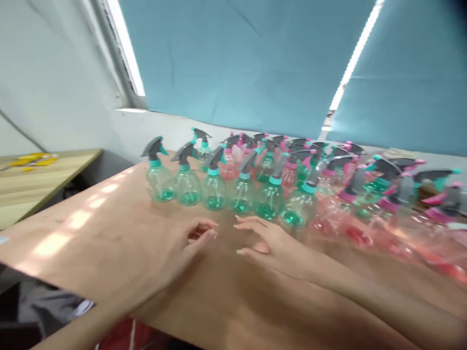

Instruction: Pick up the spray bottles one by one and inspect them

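My left hand lies low on the brown table, fingers loosely curled toward the centre, holding nothing. My right hand rests beside it, fingers stretched out and slightly spread, also empty. The fingertips of both hands nearly meet. Just beyond them stands a row of clear green spray bottles with grey triggers and teal collars. The nearest green bottle is just beyond my right hand's fingers.
Behind and to the right are several pink spray bottles, blurred at the far right. A blue blind hangs behind the table. A lighter wooden table with yellow items stands at the left.
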